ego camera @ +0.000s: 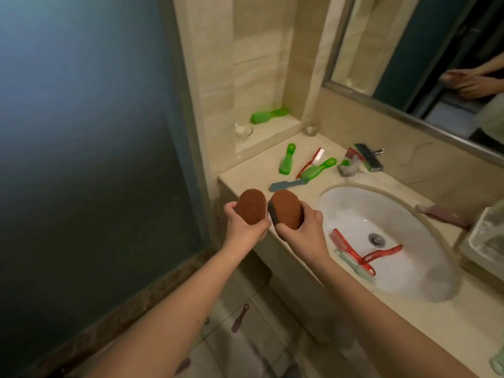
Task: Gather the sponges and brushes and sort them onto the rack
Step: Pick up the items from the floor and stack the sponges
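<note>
My left hand (pixel 244 227) grips an oval brown sponge (pixel 251 205) in front of the counter's left corner. Beside it, my right hand (pixel 305 227) holds a second brown sponge (pixel 286 208) with a dark grey underside. On the counter lie a green brush (pixel 286 159), another green brush (pixel 317 168), a red toothbrush-like brush (pixel 309 162) and a blue-grey brush (pixel 289 184). A third green brush (pixel 268 115) rests on the wall ledge. Red brushes (pixel 351 252) and a pale green one (pixel 353 264) lie in the sink (pixel 354 200). A white mesh rack (pixel 488 236) stands at the right edge.
A faucet (pixel 360 159) with sponges stacked on it sits behind the sink. A pink brush (pixel 441 214) lies on the counter near the rack. Two small glasses (pixel 243 130) stand by the ledge. A mirror hangs above; a dark glass panel fills the left. Dark brushes lie on the floor (pixel 240 321).
</note>
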The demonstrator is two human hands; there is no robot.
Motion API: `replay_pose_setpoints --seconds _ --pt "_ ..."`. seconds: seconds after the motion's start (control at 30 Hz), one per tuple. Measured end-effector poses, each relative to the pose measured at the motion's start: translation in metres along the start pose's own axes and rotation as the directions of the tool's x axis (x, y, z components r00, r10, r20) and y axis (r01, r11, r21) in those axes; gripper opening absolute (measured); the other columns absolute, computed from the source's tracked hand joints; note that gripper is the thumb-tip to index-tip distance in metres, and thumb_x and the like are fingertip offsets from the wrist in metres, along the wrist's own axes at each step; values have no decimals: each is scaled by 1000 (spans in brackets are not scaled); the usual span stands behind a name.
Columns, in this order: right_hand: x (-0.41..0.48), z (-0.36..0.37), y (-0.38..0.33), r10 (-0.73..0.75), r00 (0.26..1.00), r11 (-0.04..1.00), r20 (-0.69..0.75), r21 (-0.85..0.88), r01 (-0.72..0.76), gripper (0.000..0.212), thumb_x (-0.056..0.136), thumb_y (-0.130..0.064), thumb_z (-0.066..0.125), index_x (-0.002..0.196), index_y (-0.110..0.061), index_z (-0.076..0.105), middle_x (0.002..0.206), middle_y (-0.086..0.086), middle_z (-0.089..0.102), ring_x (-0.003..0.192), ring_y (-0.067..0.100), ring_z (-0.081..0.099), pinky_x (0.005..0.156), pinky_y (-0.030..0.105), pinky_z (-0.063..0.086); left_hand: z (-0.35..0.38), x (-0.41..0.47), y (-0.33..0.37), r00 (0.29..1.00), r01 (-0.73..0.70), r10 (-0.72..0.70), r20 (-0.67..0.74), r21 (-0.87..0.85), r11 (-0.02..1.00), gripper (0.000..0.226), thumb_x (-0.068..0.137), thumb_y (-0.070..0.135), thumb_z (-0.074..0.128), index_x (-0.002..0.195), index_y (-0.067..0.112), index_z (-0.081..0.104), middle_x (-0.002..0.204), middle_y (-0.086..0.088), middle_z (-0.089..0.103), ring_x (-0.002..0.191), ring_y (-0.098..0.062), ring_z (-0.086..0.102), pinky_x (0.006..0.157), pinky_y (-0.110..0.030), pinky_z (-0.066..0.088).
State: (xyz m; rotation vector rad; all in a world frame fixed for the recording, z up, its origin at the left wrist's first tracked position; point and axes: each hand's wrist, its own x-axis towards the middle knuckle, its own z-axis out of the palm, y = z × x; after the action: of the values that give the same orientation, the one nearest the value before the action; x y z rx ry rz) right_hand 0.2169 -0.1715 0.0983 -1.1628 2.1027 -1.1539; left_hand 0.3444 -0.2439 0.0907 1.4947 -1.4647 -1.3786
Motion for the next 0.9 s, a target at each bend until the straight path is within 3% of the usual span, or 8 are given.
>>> replay_pose_setpoints --seconds 0.07,0.17,0.37,0.5,0.6,0.67,0.77,0.9 --pt "12 -28 5 21 999 1000 -49 15 -20 71 64 -46 65 130 -29 43 113 -3 39 86 2 52 72 18 44 23 4 20 998 -40 39 48 15 999 73 71 27 79 120 28 24 119 0 41 82 -1 47 53 -6 39" --pt "30 -73 17 18 992 1000 -122 2 -18 65 66 -44 65 126 -32 44 112 -6 39 86 3 52 64 14 41 63 8 48 991 -106 101 92 61 992 76 69 29 80 123 26 26 125 0 35 96 -15 49 73 -22 44" --pt "56 -158 44 42 957 999 -287 -21 -50 70 64 -44 63 130 -35 42 112 -11 38 80 -2 55 62 14 41 153 11 94 955 -244 226 194 75 967 84 61 42 77 127 28 28 123 2 39 98 -18 54 79 -30 50" --pt "59 -208 59 32 915 990 -403 -110 -83 71 66 -46 66 132 -32 42 111 -12 38 76 -7 51 60 14 37 205 5 116 919 -329 299 256 81 941 85 60 43 76 130 29 29 126 2 39 91 -12 51 71 -25 42" --pt "56 -242 67 25 877 982 -481 -152 -111 72 66 -53 65 132 -33 41 112 -11 39 78 -1 50 66 23 40 237 -4 133 891 -362 332 311 40 931 79 55 47 74 120 34 31 128 1 45 94 -13 55 79 -30 49" --pt "52 -261 69 31 852 973 -523 -181 -146 76 66 -59 64 134 -34 40 118 -10 41 85 4 53 68 26 44 253 -10 145 861 -394 366 352 7 919 79 54 47 75 119 35 31 126 1 46 94 -10 56 76 -27 49" --pt "45 -288 68 45 797 948 -602 -226 -223 82 65 -66 59 137 -33 38 122 -9 43 99 11 55 77 35 52 274 -19 164 789 -488 456 411 -31 872 79 56 46 76 120 41 30 124 6 45 92 -2 53 65 -18 43" --pt "32 -329 59 22 697 921 -717 -257 -294 74 65 -68 53 129 -32 45 114 -8 46 108 13 47 78 34 47 300 -37 193 677 -589 565 472 -113 800 72 57 49 74 111 53 28 117 14 41 87 6 50 61 -16 40"
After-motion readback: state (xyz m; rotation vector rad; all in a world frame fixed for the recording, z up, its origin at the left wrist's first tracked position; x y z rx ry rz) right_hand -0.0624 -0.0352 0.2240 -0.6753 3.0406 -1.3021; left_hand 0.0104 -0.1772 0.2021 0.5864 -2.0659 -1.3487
